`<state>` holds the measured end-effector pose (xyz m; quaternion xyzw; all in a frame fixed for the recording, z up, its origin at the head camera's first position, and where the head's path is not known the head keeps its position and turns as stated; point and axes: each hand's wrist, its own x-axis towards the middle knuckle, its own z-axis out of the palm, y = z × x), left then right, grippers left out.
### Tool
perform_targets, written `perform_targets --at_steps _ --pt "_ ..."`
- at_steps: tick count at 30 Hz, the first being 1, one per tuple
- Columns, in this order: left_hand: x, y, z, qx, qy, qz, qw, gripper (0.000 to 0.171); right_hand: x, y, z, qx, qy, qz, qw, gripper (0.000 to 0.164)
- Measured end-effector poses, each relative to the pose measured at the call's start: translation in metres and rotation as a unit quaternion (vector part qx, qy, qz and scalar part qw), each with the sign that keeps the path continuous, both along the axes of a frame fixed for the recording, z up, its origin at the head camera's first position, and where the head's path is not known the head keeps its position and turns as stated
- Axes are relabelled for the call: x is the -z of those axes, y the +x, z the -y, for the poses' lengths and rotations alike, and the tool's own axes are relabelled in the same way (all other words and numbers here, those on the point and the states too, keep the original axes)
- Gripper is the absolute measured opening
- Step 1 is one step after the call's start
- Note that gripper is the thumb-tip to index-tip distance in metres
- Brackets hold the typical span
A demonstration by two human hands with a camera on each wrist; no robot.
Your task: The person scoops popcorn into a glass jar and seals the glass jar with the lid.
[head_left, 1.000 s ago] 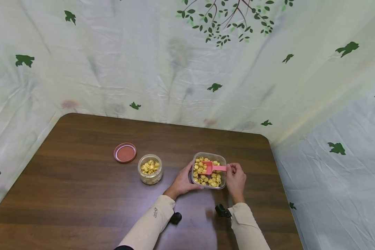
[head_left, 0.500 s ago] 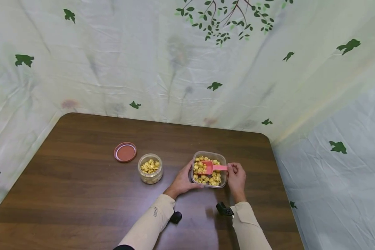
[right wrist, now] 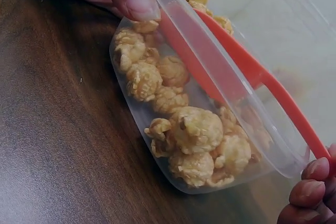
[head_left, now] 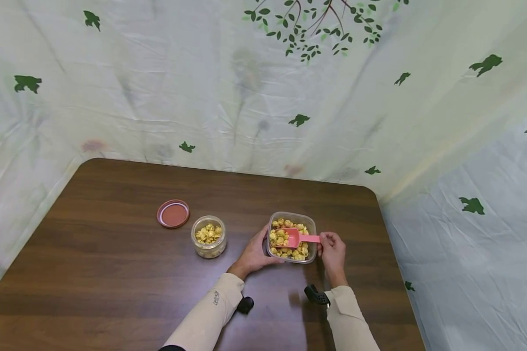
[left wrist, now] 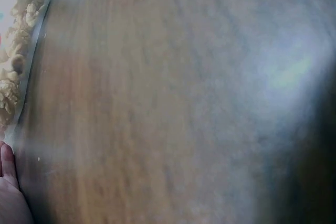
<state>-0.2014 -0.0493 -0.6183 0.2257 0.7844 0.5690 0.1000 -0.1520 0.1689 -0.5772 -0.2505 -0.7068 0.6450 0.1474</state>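
Observation:
My left hand (head_left: 252, 256) grips the left side of a clear plastic container (head_left: 314, 228), its thumb along the near edge. Caramel popcorn (right wrist: 197, 129) shows through the wall in the right wrist view. With my right hand (head_left: 334, 252) I pinch the handle end of a pink scoop (head_left: 294, 238), just past the container's right rim. The scoop's bowl lies inside the container with popcorn pieces in it. In the left wrist view only a strip of the container and part of the left hand (left wrist: 9, 190) show at the left edge.
Left of the container stands an open round clear jar (head_left: 209, 251) partly filled with popcorn. A red round lid (head_left: 173, 214) lies beyond it on the brown wooden table (head_left: 114, 263). A leaf-patterned white curtain (head_left: 202, 87) hangs behind the table.
The scoop and right hand have shifted slightly right relative to the container, so more of the handle extends past the rim. The left hand keeps its grip.

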Motion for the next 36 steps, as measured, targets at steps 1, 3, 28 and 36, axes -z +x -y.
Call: perform_targets --at_steps 1,3,28,36 --pt "0.000 0.000 0.000 0.000 0.001 -0.001 1.0000 0.116 0.000 0.000 0.000 0.002 -0.008 -0.002 1.000 0.014" --pt "0.000 0.000 0.001 0.000 0.004 -0.007 1.0000 0.116 0.000 0.001 -0.001 0.006 -0.025 -0.005 1.000 0.013" --pt "-0.005 0.001 0.000 -0.003 0.000 0.015 0.9999 0.115 -0.005 0.008 -0.015 0.037 -0.116 -0.036 0.992 0.011" --pt "-0.005 0.001 0.001 0.001 0.002 0.012 0.9999 0.117 -0.014 0.009 -0.016 0.034 -0.116 -0.039 0.992 0.015"
